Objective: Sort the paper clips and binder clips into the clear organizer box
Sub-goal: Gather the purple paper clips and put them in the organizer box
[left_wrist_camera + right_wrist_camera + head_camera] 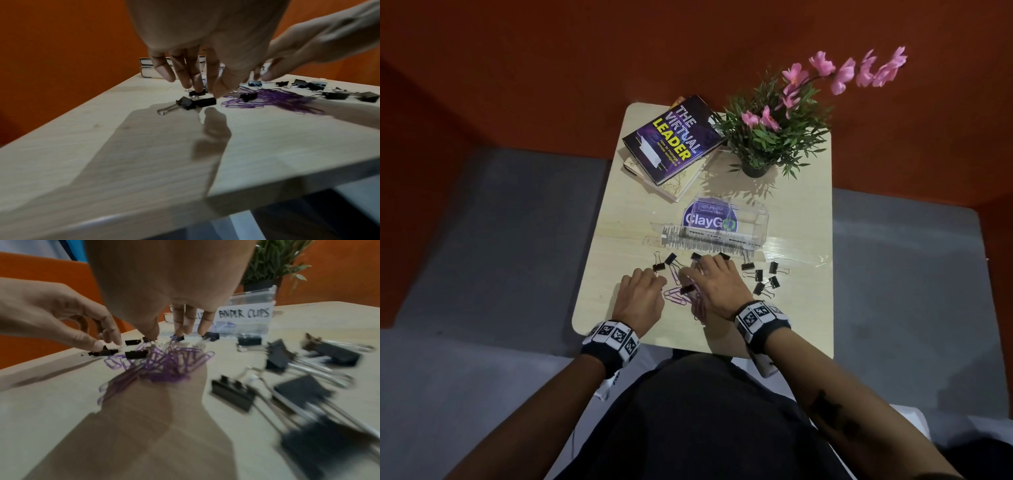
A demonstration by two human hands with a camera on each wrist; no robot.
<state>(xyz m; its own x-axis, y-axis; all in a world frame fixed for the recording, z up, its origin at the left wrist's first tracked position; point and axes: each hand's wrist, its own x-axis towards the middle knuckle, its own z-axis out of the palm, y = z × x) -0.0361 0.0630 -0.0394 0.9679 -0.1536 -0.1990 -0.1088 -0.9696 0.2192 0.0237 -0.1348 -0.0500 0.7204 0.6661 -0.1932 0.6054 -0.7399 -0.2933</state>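
Purple paper clips (677, 295) lie in a loose heap (164, 363) between my two hands. Black binder clips are scattered around it, several to the right (761, 278) and two on the left (664, 263). The clear organizer box (751, 219) stands open behind them, labelled for paper clips and binder clips (244, 313). My left hand (657, 277) reaches down with fairly straight fingers, its thumb tip on a binder clip (205, 102). My right hand (702, 270) spreads straight fingers (177, 324) down onto clips at the heap's far edge. Neither hand plainly grips anything.
Two stacked books (671, 137) lie at the table's back left. A potted plant with pink flowers (767, 137) stands at the back right. The box's clear lid (654, 236) lies flat in front of it. The table's near edge (619, 337) is just behind my wrists.
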